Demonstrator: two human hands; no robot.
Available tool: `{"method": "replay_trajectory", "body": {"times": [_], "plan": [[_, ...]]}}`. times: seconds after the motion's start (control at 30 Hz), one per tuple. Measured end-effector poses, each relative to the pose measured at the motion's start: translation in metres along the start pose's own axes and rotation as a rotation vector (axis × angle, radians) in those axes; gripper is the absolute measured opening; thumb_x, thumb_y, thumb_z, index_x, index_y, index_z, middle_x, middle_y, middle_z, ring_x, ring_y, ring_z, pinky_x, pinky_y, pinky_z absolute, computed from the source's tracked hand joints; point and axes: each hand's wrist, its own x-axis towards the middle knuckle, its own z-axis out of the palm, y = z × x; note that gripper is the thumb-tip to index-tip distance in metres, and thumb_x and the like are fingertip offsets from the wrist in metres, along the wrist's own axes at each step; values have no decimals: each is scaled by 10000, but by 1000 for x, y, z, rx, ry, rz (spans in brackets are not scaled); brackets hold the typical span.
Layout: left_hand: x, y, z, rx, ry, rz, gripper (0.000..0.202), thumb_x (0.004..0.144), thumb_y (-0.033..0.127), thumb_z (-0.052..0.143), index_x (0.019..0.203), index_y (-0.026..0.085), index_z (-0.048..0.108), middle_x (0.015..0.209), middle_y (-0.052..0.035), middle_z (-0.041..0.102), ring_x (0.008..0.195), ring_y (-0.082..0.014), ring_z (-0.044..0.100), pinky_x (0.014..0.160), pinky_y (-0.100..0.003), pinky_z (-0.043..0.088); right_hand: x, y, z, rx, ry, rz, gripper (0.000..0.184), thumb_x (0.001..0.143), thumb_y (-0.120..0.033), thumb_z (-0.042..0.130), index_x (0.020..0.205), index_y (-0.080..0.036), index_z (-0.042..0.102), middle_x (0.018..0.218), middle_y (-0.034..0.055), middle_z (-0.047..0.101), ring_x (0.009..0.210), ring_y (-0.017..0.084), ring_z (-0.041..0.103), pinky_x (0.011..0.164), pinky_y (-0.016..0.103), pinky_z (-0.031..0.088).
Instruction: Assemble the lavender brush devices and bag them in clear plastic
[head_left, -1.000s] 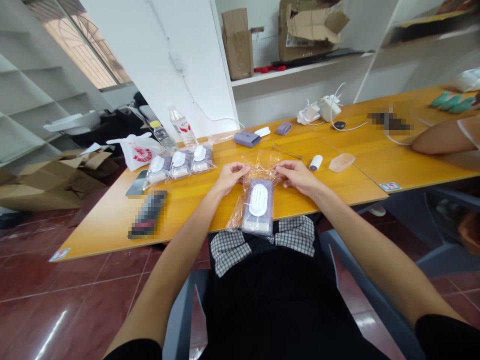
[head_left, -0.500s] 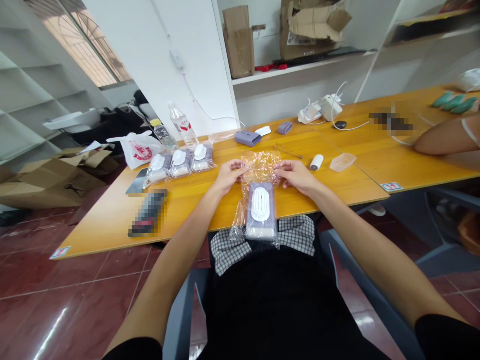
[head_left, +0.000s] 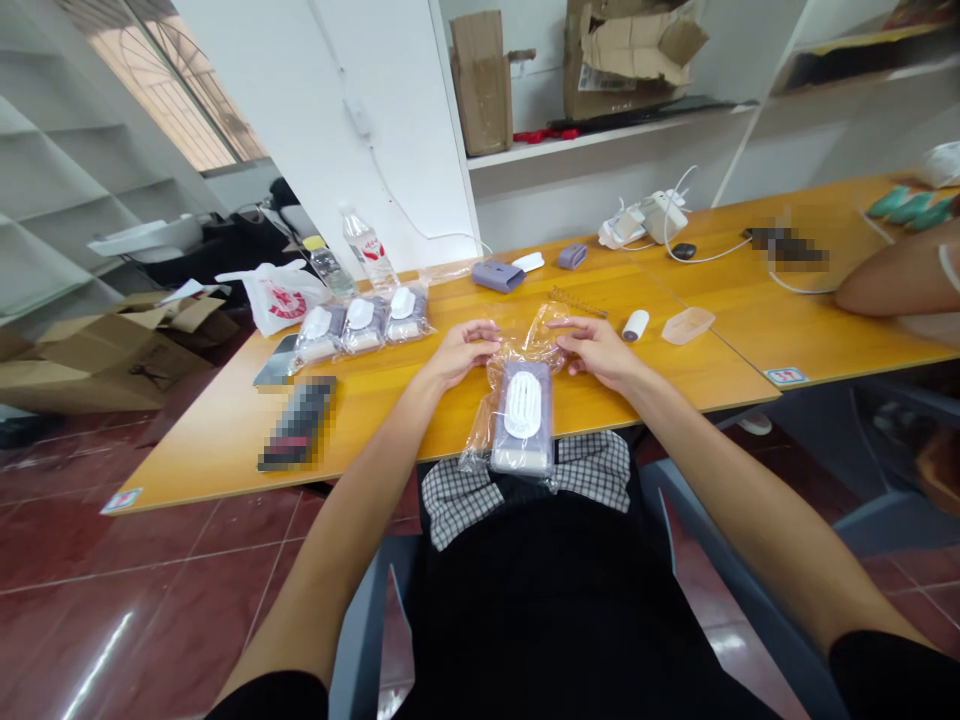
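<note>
A clear plastic bag (head_left: 517, 345) lies over the near edge of the wooden table (head_left: 390, 400), with a purple-and-white device (head_left: 521, 420) inside it. My left hand (head_left: 461, 352) pinches the bag's top left edge. My right hand (head_left: 596, 350) grips the top right edge, fingers closed on the plastic. The bagged device hangs partly over my lap.
Three bagged devices (head_left: 360, 328) sit at the table's left, beside a white shopping bag (head_left: 277, 300) and two water bottles (head_left: 364, 250). Loose purple parts (head_left: 496, 276), a white roller (head_left: 634, 324) and a clear tray (head_left: 686, 325) lie beyond. Another person's arm (head_left: 900, 280) rests at right.
My hands have folded the bag's open top down toward the table, and the flap now stands lower. The bagged device slid slightly toward me.
</note>
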Motion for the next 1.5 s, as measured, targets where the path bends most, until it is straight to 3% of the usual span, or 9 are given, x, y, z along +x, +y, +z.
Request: {"method": "replay_trajectory", "body": {"times": [0.13, 0.27, 0.37, 0.77, 0.9, 1.03, 1.23, 1.4, 1.5], "plan": [[3, -2, 2, -88, -12, 2, 275, 645, 111, 897, 806, 161, 680, 833, 6, 703, 708, -105, 648, 650, -220, 517, 3, 1, -3, 86, -9, 32, 376, 821, -99, 791, 1169, -234, 835, 790, 35, 735, 624, 142, 630, 453, 239, 465], [5, -4, 3, -144, -14, -3, 211, 701, 89, 846, 756, 161, 655, 828, 11, 694, 679, -93, 630, 655, -218, 531, 7, 2, -5, 120, 9, 45, 119, 772, -80, 757, 788, -192, 792, 789, 57, 749, 614, 134, 634, 459, 235, 441], [6, -7, 4, -131, -5, 6, 198, 712, 52, 790, 678, 147, 620, 868, -8, 710, 715, -92, 643, 671, -207, 531, 9, 4, -5, 107, 24, 23, 175, 751, -50, 684, 648, -191, 700, 720, 48, 717, 596, 131, 623, 461, 235, 437], [7, -3, 1, -48, 26, -15, 60, 777, 126, 716, 734, 138, 676, 824, -39, 721, 695, -125, 655, 698, -270, 572, 11, 5, -3, 10, 73, -26, 109, 789, -102, 689, 730, -141, 772, 766, 103, 741, 645, 159, 662, 567, 293, 608], [4, -2, 1, -54, 2, -22, 228, 806, 313, 845, 768, 109, 748, 839, -81, 751, 733, -145, 671, 721, -293, 570, 11, 7, -6, -16, 15, -46, 148, 806, -279, 849, 767, -152, 783, 830, 124, 769, 692, 178, 679, 614, 312, 652], [2, -5, 0, 39, -35, 7, 377, 617, 310, 1019, 856, 118, 799, 905, -79, 787, 775, -139, 680, 762, -290, 555, 12, 11, -8, -29, 1, -69, 321, 804, -471, 905, 777, -173, 791, 874, 140, 793, 747, 209, 717, 629, 346, 662], [6, -7, -9, 133, -42, 57, 483, 541, 283, 1040, 927, 149, 782, 870, -34, 763, 758, -145, 686, 758, -299, 548, 15, 20, -10, -126, -4, -121, 337, 592, -338, 1029, 785, -177, 804, 769, 93, 801, 672, 227, 749, 748, 430, 678], [8, -7, -14, 428, -28, 212, 359, 686, 345, 970, 929, 165, 777, 928, -55, 753, 775, -165, 676, 807, -337, 566, 15, 23, -8, -455, 64, -266, 190, 755, -314, 923, 841, -189, 808, 725, 72, 774, 671, 248, 741, 739, 437, 647], [4, -3, -12, 689, 43, 384, 223, 772, 336, 912, 900, 190, 803, 1084, -87, 742, 897, -206, 700, 867, -358, 577, 13, 24, -6, -709, 117, -483, 104, 825, -267, 853, 903, -207, 819, 918, 92, 782, 829, 272, 752, 862, 473, 631]]}}
